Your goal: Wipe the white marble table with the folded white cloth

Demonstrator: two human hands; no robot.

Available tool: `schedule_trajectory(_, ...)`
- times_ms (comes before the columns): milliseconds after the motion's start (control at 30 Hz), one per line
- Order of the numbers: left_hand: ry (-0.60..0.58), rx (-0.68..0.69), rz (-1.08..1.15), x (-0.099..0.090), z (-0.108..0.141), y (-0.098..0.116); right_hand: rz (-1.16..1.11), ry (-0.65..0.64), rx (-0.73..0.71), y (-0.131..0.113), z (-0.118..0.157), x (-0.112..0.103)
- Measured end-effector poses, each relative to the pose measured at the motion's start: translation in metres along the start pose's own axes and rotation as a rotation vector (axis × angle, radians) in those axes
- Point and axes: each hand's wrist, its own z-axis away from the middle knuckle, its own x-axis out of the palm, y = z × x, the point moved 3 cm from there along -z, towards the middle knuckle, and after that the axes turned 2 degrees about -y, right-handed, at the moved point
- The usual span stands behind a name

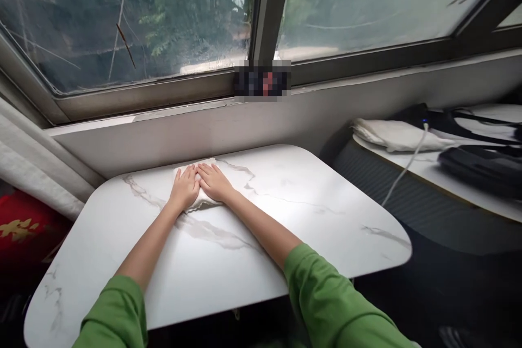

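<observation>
A folded white cloth (204, 203) lies flat near the far edge of a white marbled table (310, 228). My left hand (185, 187) rests palm down on the cloth's left part, fingers stretched forward. Beside it, my right hand (214, 180) presses flat on the cloth too, with its fingers pointing forward and left. The two hands touch or nearly touch at the thumbs and fingertips. Much of the cloth is hidden beneath them; its front edge and a far corner show.
Beyond the table runs a low wall (171, 141) under large window panes (196, 22). A white curtain (36, 152) hangs at the left, near a red item (24, 228). To the right, another surface carries a white cloth-like bundle (399, 135), a white cable (403, 168) and a black bag (481, 166).
</observation>
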Motion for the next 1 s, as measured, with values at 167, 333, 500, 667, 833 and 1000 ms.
schedule_trajectory(167,-0.016,0.021,0.024,-0.007,0.034,0.028,0.036,-0.039,-0.011,-0.013,0.043,-0.009)
schedule_trajectory(333,-0.026,0.008,0.023,-0.015,0.083,0.07,0.049,-0.093,-0.029,-0.029,0.102,-0.019)
schedule_trajectory(500,0.053,0.047,0.034,-0.015,0.134,0.123,0.041,-0.034,-0.112,-0.035,0.171,-0.031)
schedule_trajectory(667,-0.037,0.079,0.092,-0.007,0.103,0.141,0.04,-0.058,-0.064,-0.003,0.169,-0.037)
schedule_trajectory(833,-0.13,0.117,0.113,0.006,-0.003,0.119,0.125,-0.077,0.205,0.056,0.093,-0.037)
schedule_trajectory(1000,-0.106,0.1,0.116,0.02,-0.078,0.098,0.167,-0.043,0.273,0.096,0.031,-0.036)
